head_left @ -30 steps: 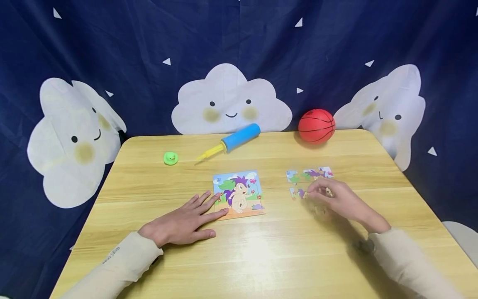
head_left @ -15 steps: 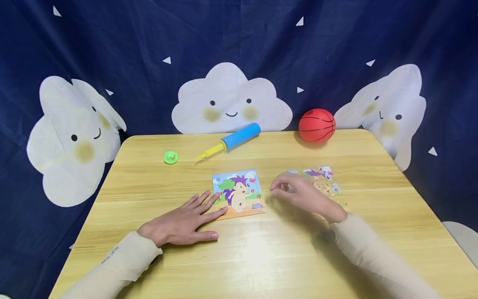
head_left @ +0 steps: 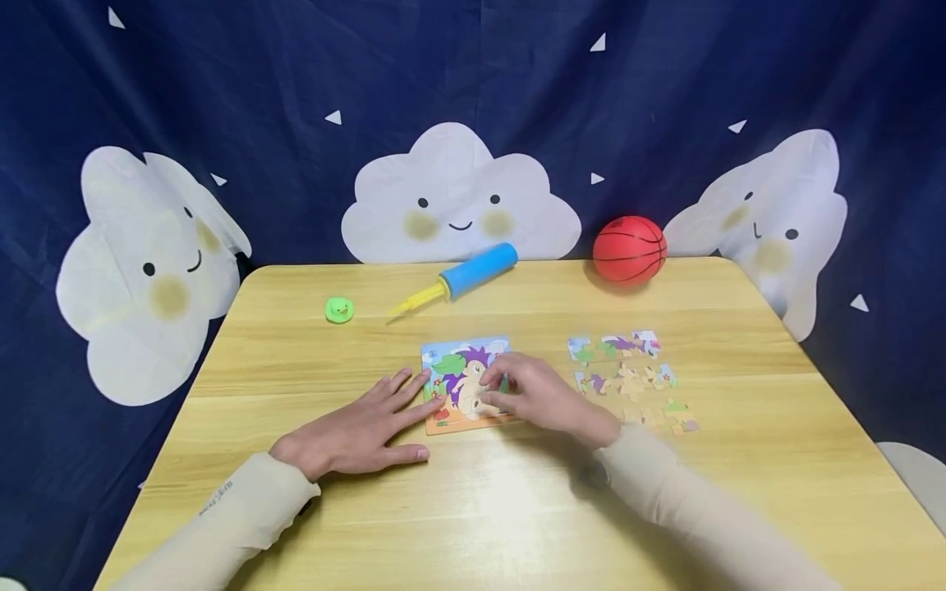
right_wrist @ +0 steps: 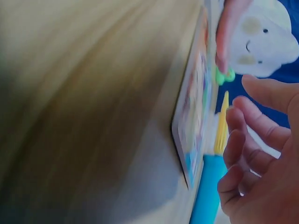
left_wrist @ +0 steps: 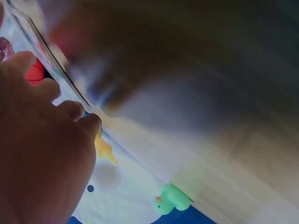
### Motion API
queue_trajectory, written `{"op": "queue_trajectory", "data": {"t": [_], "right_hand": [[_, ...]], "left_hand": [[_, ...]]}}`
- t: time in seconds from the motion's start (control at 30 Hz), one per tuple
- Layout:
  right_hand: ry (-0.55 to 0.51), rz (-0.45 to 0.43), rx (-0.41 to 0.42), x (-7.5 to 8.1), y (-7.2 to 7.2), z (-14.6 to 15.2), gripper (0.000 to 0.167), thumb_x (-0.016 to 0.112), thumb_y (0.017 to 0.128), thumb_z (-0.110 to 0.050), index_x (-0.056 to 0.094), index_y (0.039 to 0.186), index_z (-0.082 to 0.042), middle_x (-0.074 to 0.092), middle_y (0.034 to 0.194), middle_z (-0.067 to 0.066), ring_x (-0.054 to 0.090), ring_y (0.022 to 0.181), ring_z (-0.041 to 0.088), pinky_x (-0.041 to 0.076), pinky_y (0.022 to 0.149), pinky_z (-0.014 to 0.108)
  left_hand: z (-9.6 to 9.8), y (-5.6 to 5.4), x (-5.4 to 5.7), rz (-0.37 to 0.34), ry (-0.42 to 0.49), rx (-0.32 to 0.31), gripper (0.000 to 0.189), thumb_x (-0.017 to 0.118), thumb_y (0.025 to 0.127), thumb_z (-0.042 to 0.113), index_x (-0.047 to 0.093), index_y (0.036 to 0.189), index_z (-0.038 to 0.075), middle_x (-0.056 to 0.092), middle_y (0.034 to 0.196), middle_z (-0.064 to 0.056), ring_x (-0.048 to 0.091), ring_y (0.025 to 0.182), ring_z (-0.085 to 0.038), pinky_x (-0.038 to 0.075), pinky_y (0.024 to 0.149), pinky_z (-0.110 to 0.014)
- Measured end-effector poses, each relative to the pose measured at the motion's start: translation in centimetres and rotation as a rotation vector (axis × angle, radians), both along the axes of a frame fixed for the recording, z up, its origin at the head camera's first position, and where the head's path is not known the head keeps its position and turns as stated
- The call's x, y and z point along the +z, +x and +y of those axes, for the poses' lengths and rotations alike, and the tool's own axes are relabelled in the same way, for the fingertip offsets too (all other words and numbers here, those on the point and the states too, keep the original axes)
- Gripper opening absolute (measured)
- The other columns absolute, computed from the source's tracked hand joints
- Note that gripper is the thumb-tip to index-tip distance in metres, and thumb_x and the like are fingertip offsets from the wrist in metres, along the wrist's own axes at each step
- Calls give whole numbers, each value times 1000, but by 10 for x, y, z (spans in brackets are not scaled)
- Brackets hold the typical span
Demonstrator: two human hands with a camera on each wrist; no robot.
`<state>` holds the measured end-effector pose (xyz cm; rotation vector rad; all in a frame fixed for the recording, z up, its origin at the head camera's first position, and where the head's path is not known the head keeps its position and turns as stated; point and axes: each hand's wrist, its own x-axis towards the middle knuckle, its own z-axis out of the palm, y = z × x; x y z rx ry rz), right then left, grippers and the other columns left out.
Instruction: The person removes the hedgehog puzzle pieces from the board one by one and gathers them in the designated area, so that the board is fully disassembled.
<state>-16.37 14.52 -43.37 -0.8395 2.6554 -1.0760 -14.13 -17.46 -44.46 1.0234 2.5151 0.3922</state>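
Observation:
A flat puzzle board (head_left: pixel 467 421) with a purple-haired hedgehog picture lies mid-table. My left hand (head_left: pixel 362 431) rests beside it with fingers spread, two fingertips reaching over its left edge. Over the board's right half hovers my right hand (head_left: pixel 543 394), thumb and forefinger apart and the other fingers loosely curled. The right wrist view shows the same hand (right_wrist: pixel 261 154) with nothing between thumb and fingers, the board (right_wrist: pixel 194 100) just beyond. To the right lie loose jigsaw pieces (head_left: pixel 628 377) in rough rows, with parts of a similar picture.
A green toy duck (head_left: pixel 339 310) stands at the back left. Near the back edge lies a blue and yellow hand pump (head_left: pixel 473 272). A red ball (head_left: pixel 630 250) sits back right, before a dark blue cloud-patterned curtain (head_left: pixel 296 66).
My right hand has moved left from the loose pieces to over the board, uncovering the pieces. Its thumb and forefinger have parted. The left hand has stayed nearly still at the board's left edge.

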Motion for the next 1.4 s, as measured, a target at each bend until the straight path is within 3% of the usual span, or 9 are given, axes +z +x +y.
{"op": "queue_trajectory", "data": {"t": [0.2, 0.4, 0.83, 1.1, 1.4], "right_hand": [[75, -31, -9, -6, 1, -19, 33, 85, 97, -24, 75, 125, -8, 72, 110, 5, 68, 102, 22, 57, 89, 33], [135, -66, -16, -12, 2, -33, 43, 90, 93, -29, 75, 128, -10, 66, 111, 2, 59, 93, 16, 52, 81, 31], [144, -114, -28, -13, 4, -45, 27, 89, 94, -21, 73, 115, -13, 62, 115, 2, 59, 92, 13, 54, 81, 31], [61, -129, -1, -15, 2, -45, 29, 88, 94, -12, 65, 111, -14, 68, 101, -1, 62, 92, 15, 53, 82, 28], [-6, -79, 32, -17, 3, -45, 19, 75, 100, -2, 63, 106, -14, 73, 92, -6, 64, 86, 7, 54, 81, 26]], "left_hand": [[-1, -13, 1, 17, 1, 44, 82, 56, 109, 63, 22, 176, 31, 0, 186, -8, -2, 171, -41, 14, 137, -64], [4, -20, 0, 7, -29, 46, 85, 55, 108, 66, 20, 176, 29, -2, 186, -9, -3, 171, -42, 10, 138, -64], [4, -20, -1, -7, -16, 46, 86, 55, 107, 67, 23, 176, 26, 3, 185, -11, 0, 171, -44, 8, 138, -66], [5, -20, -1, -1, -25, 46, 86, 56, 107, 66, 23, 176, 27, 4, 185, -11, 1, 171, -44, 9, 138, -64], [5, -20, -1, -3, -28, 48, 85, 57, 107, 66, 24, 176, 28, 4, 185, -10, 0, 171, -43, 8, 138, -64]]}}
